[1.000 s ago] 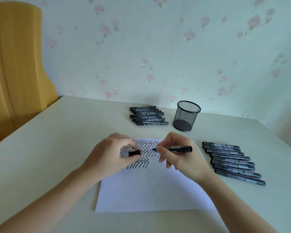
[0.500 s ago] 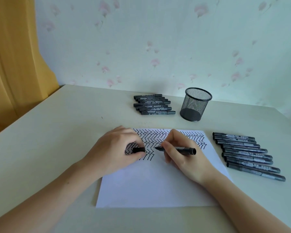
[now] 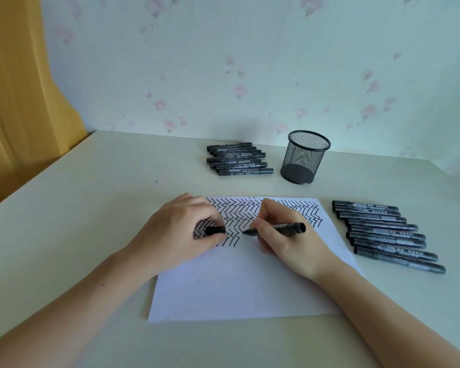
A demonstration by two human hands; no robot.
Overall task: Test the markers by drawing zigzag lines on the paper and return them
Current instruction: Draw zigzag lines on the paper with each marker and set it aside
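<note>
With your right hand gripping the light, rigid black plastic marker near its tip, keep your left hand pinching its small black cap.

You will find printed labels on the marker barrels; the print is too small to read.
</note>
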